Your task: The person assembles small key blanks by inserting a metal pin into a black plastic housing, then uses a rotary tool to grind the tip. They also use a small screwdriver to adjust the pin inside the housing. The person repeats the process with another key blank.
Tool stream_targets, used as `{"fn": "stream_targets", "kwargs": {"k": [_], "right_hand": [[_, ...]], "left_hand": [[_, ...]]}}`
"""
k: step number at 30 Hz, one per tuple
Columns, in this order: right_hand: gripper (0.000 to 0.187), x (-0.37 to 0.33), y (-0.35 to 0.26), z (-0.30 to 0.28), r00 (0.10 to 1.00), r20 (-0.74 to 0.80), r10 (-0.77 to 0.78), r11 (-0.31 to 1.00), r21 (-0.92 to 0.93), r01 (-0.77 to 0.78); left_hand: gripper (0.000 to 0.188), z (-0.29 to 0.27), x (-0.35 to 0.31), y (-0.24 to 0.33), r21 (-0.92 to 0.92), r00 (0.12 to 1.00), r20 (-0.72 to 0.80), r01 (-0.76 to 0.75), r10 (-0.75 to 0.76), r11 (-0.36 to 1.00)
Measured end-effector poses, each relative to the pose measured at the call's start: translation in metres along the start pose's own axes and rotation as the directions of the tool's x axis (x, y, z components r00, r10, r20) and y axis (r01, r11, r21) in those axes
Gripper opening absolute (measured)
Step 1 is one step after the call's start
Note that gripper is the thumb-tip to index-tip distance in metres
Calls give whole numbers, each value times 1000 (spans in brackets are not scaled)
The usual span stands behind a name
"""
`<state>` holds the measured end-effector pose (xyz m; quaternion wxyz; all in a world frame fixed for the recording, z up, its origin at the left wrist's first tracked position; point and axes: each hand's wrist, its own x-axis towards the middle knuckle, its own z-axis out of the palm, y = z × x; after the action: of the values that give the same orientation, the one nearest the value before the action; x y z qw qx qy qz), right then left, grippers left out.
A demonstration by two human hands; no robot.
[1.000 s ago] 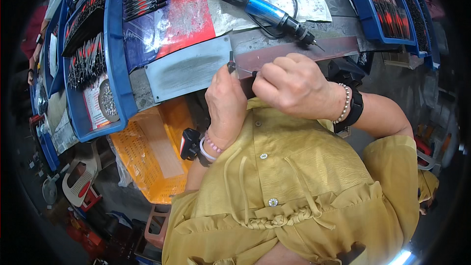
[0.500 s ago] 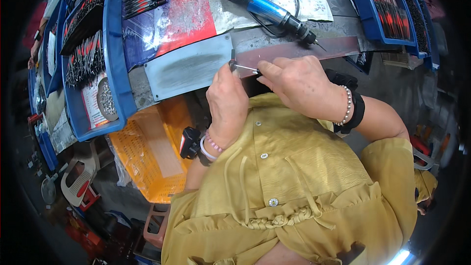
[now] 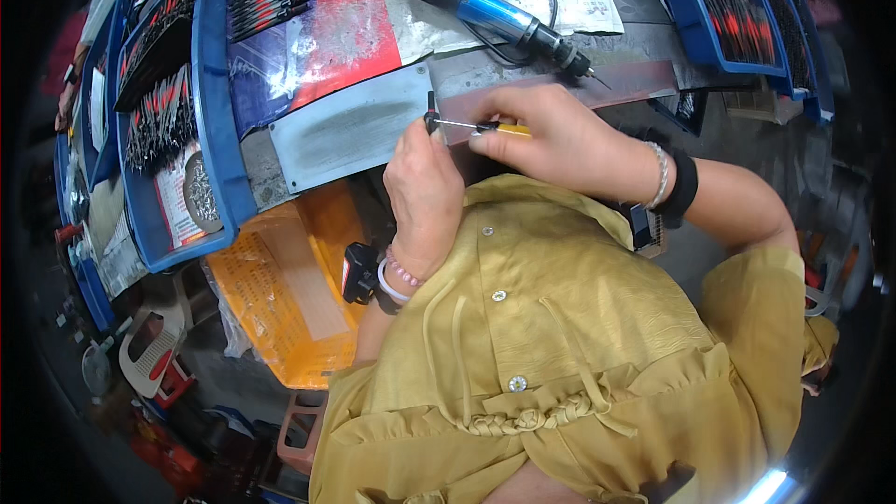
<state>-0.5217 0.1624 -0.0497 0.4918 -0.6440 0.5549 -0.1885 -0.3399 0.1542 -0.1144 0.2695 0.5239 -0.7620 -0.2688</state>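
My left hand [image 3: 425, 194] is closed, pinching a small dark part [image 3: 431, 110] upright between thumb and fingertips. In my right hand [image 3: 553, 138] is a screwdriver with a yellow-and-black handle [image 3: 511, 129]. Its thin metal shaft points left, and its tip meets the dark part; the exact contact is too small to make out. Both hands are at the near edge of the bench, just in front of a worn pale-blue plate [image 3: 359, 126].
A blue-and-black electric screwdriver [image 3: 490, 14] with a cable lies on the paper-covered bench. Blue bins [image 3: 217, 112] at left hold black-and-red tools and a dish of small metal pieces [image 3: 200, 189]. More blue bins [image 3: 686, 14] stand at right. Below is an orange basket [image 3: 271, 308].
My right hand has turned and its fingers have shifted, so the screwdriver's yellow handle now shows. The left hand keeps its pinch on the dark part. The whole view has shifted slightly.
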Motion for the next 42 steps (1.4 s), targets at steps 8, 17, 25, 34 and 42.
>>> {"fn": "stream_targets", "kwargs": {"k": [8,17,25,34,42], "right_hand": [[33,7,2,-3,894,332,301,793,434,-428],[19,-5,-9,22,953,-34,-301,574,-805,152],[25,3,-12,10,928,15,-373,685,-670,286],[22,12,-7,0,992,122,42,996,-82,-32],[33,-7,-22,35,893,103,-438,91,-983,158]], "left_hand": [[22,-1,-2,0,-17,1000,12,-7,8,1000],[20,3,-2,0,63,1000,-15,-6,7,998],[19,-3,0,1,-14,999,29,20,-20,1000],[20,-1,-1,0,19,1000,-5,-27,28,999],[13,4,1,1,84,1000,-5,18,-18,996]]}}
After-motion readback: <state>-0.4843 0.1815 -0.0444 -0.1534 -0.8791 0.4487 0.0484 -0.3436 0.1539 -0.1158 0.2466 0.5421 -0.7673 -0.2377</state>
